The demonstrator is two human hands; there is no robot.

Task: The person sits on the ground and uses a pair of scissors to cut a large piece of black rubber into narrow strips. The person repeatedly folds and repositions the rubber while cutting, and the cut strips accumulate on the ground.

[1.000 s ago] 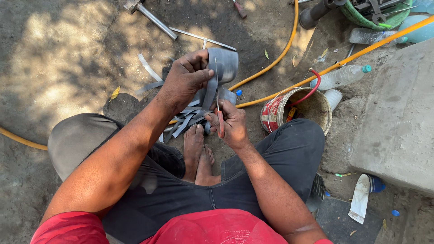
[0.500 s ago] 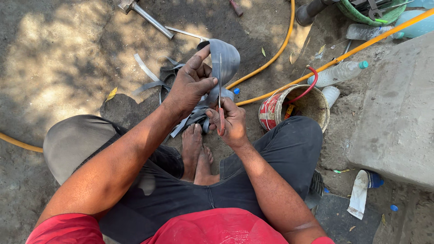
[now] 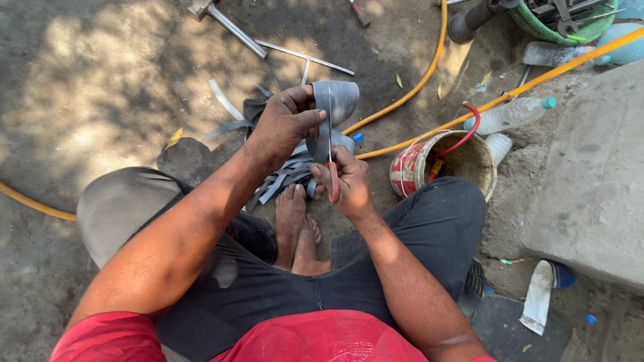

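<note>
The right hand (image 3: 345, 184) grips red-handled scissors (image 3: 332, 175), blades pointing up into a grey rubber sheet (image 3: 335, 107) just above the bare feet. The left hand (image 3: 285, 124) pinches that sheet's edge; over the last second it has lifted and turned the sheet higher, so the cut runs further along. Cut strips (image 3: 282, 181) lie on the ground beneath. Beyond stand a bucket (image 3: 412, 167) and yellow hoses (image 3: 429, 67).
</note>
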